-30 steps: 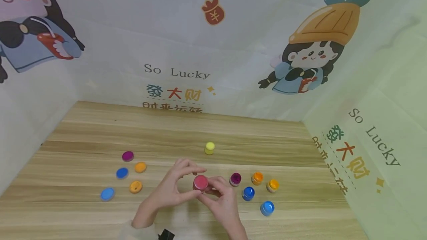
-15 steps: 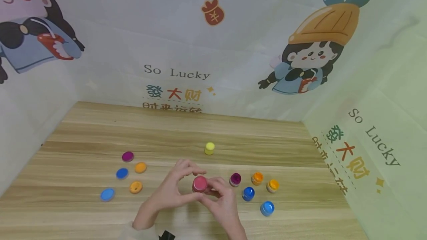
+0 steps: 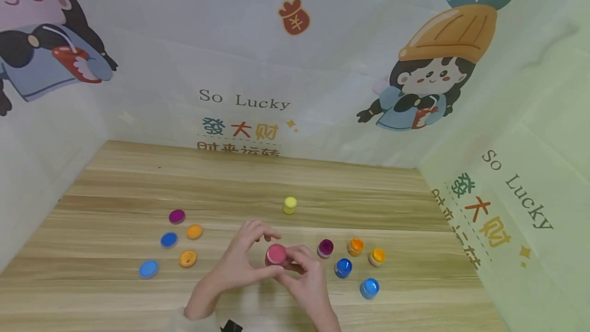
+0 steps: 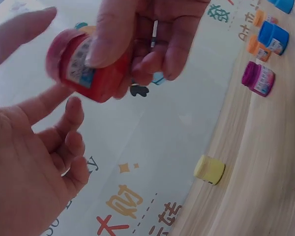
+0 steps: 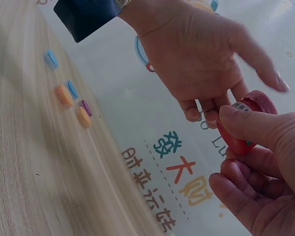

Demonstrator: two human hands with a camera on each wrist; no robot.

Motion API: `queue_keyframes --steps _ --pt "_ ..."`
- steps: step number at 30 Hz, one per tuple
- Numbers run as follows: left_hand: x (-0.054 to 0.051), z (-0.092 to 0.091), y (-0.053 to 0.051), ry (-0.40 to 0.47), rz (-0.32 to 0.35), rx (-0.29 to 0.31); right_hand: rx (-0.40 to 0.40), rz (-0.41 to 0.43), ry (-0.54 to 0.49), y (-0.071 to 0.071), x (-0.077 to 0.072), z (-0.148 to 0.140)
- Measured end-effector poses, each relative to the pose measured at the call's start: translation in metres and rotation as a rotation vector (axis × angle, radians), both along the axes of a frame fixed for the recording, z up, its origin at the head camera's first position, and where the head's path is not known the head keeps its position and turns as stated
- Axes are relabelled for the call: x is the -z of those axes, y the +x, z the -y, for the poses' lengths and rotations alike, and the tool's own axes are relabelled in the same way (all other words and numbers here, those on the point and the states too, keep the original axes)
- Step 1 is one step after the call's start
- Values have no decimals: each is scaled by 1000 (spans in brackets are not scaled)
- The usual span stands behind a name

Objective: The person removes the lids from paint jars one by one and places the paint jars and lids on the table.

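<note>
My right hand (image 3: 306, 275) holds a small red paint jar (image 4: 101, 69) between thumb and fingers, above the table. A pinkish-red lid (image 3: 276, 253) sits on the jar, facing up toward the head camera. Around the lid's side, my left hand (image 3: 239, 260) stands with thumb and forefinger spread apart. In the left wrist view its thumb is off the lid; whether a fingertip touches the jar's far side I cannot tell. The right wrist view shows the left hand (image 5: 196, 54) with its thumb raised beside the jar.
A yellow jar (image 3: 290, 205) with its lid on stands behind the hands. To the right are several uncovered jars, including a purple jar (image 3: 325, 248) and a light blue jar (image 3: 370, 288). Several loose lids, one of them purple (image 3: 176, 216), lie at left. A printed cloth (image 3: 322, 65) surrounds the table.
The hands and the red jar have shifted very slightly left. My left forefinger has drawn back a little from the lid. The other jars and lids stay put.
</note>
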State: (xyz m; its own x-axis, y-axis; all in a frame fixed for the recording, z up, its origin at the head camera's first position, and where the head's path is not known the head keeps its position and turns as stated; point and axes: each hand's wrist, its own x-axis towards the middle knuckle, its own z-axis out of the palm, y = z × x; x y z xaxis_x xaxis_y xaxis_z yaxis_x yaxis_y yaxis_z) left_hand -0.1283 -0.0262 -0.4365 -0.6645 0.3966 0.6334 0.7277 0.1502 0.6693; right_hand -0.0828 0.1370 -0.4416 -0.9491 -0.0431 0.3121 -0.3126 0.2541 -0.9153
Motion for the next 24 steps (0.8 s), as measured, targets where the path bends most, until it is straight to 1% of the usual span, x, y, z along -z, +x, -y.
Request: queue_keyframes --steps 3,4,5,8,10,13,15,17,19,21,22,24 --pt "-3 4 1 15 14 52 -16 -8 -28 -1 4 -1" --pt "-3 5 1 18 18 60 -19 -14 -32 -1 5 -2" --pt "-3 6 1 20 13 59 -21 -20 -34 -1 6 -2" --pt "-1 5 -1 10 3 28 -16 -24 -26 -1 5 -2" --pt "0 3 -2 10 -7 8 -9 -11 -10 0 2 -2" --pt "1 1 -2 0 -20 -12 -8 -8 10 4 -10 1" --pt "1 1 -2 -4 -9 2 -10 0 19 7 -18 2" --pt "-1 2 -1 -6 2 28 -16 6 22 9 -26 3" --pt "-2 4 -1 -3 12 56 -18 17 23 10 -28 3" --pt "-4 5 0 1 20 69 -19 16 22 10 -29 3" --pt "-4 5 0 1 21 66 -20 13 21 10 -28 3" --pt "-4 4 -1 -7 24 41 -20 8 15 10 -27 3"
